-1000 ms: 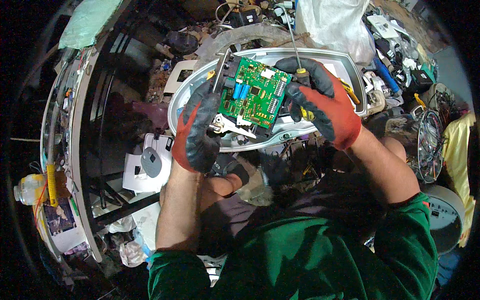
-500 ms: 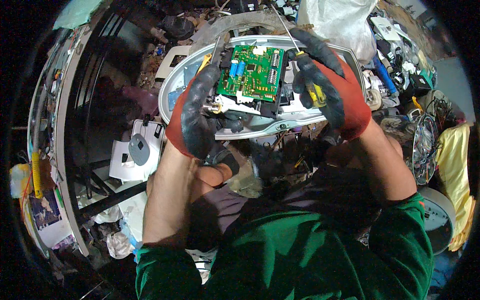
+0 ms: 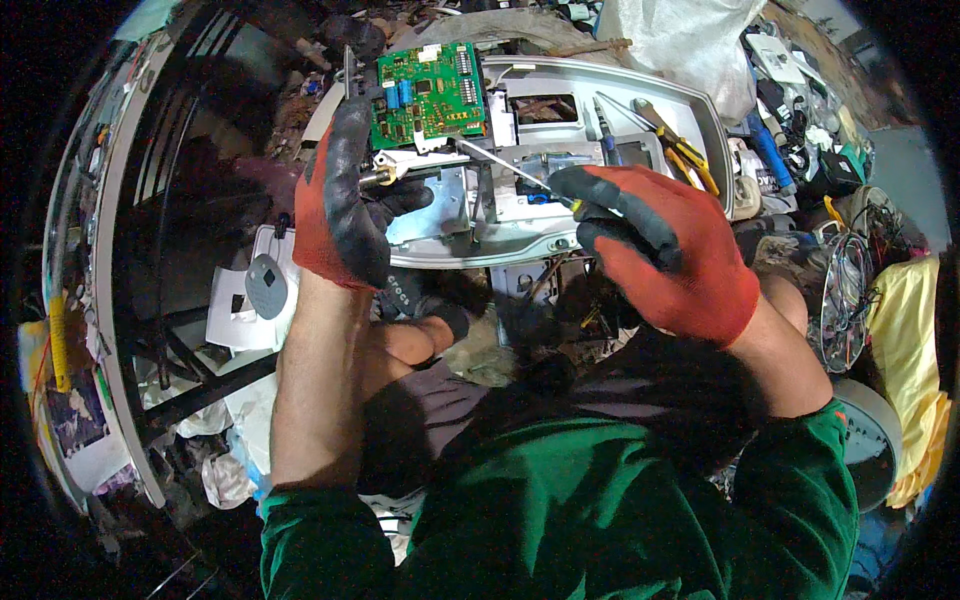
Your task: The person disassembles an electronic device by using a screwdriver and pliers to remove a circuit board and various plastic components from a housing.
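Head view: we clasp the board (image 3: 430, 95) by its left side in our left hand (image 3: 345, 195), above the far left edge of the casing (image 3: 500, 252). Our right hand (image 3: 665, 240) pinches the screwdriver (image 3: 508, 167), its tip by the board's near edge; whether they touch, we cannot tell. Pliers (image 3: 688, 152) lie near the casing's right edge.

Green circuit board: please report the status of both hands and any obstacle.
Left hand holding green circuit board at lower left. Right hand gripping screwdriver, tip near board's lower edge. Nothing covering board's face.
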Motion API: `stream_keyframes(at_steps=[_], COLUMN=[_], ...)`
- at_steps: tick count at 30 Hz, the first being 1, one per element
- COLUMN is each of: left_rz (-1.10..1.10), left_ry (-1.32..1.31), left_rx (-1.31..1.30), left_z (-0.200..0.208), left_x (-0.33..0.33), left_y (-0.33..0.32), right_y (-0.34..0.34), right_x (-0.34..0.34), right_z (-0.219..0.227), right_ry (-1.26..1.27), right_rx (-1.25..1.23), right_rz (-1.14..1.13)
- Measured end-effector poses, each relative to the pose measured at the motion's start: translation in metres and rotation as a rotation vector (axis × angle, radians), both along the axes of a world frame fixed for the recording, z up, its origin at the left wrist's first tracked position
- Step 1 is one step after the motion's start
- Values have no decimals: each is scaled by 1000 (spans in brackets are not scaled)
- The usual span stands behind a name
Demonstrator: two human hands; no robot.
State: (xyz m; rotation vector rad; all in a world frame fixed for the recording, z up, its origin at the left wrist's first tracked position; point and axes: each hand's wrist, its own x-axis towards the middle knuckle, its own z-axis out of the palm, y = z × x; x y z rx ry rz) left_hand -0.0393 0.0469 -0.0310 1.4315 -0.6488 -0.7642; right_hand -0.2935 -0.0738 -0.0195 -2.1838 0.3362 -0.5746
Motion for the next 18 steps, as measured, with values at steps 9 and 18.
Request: stream_keyframes(at_steps=[9,18], left_rz=[14,115], left_ry=[-259,-72], left_rx=[19,-86], left_z=[-1,-10], left_x=[-4,-17], left_y=[0,-3], right_y=[14,14], right_x=[3,13], right_z=[3,-11], right_ry=[137,30], right_rx=[-101,83], right_rz=[-79,-141])
